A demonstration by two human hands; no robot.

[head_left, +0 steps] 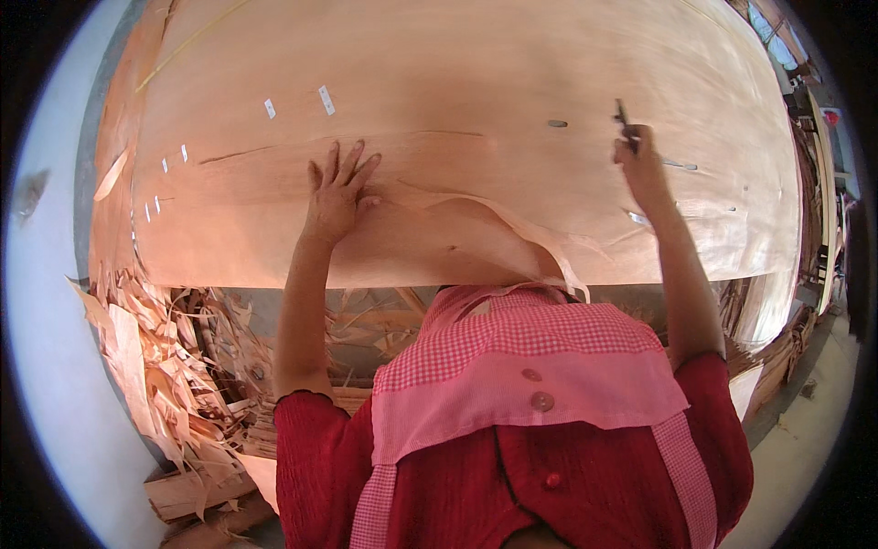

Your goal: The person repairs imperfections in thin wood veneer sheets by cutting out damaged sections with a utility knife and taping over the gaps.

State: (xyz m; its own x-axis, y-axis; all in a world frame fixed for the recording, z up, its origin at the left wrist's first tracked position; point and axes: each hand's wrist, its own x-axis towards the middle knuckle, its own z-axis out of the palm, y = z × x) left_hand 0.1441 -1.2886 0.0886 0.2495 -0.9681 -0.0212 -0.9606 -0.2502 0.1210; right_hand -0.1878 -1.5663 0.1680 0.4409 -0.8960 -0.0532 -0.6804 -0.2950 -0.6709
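Observation:
A wide, thin sheet of tan wood veneer (512,82) lies in front of me. My left hand (341,194) rests on it, fingers spread, near a long crack (242,154). Over the right part of the sheet, my right hand (640,163) is closed around a dark slim tool (621,113) pointing away from me; blur hides its exact kind. Between my hands, a torn, curling veneer strip (540,236) lies loose near the front edge. Short white tape pieces (326,100) stick to the sheet at left, and a small dark oval mark (557,123) shows beyond the strip.
Torn veneer scraps (169,380) pile up below the sheet at left. A pale wall or floor surface (55,302) borders the far left side. Stacked boards (823,201) stand along the right. My checked pink apron (521,348) meets the sheet's front edge.

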